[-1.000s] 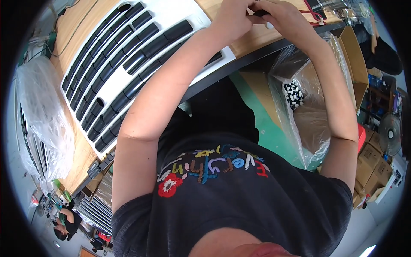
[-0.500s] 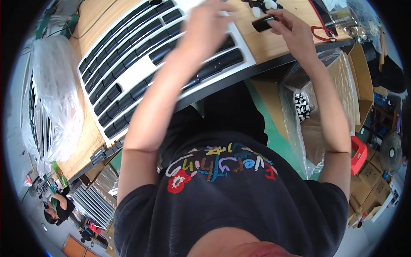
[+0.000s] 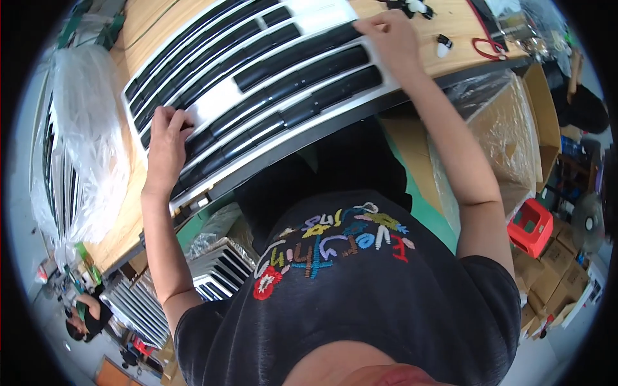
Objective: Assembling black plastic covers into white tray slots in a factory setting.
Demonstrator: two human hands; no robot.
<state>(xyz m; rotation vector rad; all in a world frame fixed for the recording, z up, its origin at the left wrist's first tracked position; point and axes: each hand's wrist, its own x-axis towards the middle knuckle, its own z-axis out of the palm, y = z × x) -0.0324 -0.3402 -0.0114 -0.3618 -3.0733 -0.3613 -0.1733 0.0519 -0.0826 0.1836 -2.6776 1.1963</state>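
Observation:
A pale tray (image 3: 217,103) on the bench holds rows of glossy black cylinders, lying end to end in grooves. My left hand (image 3: 166,138) has its fingers curled over a black cylinder at the left part of one row, beside a bare white stretch. At the far right end of a row, my right hand (image 3: 393,45) closes its fingertips on the end of a black cylinder (image 3: 351,32). My fingers partly cover both ends. A small black-and-white piece (image 3: 443,45) lies on the wood to the right of the tray.
More black-and-white pieces (image 3: 412,8) lie at the back. A red-handled tool (image 3: 489,49) is at the right bench edge. Clear plastic wraps a bundle (image 3: 87,148) on the left. An open carton (image 3: 541,122) and a red stool (image 3: 531,228) stand below right.
My left hand has moved from above the tray's right side to its left part. My right hand, which held a loose black cylinder over the wood, is now at the tray's right end.

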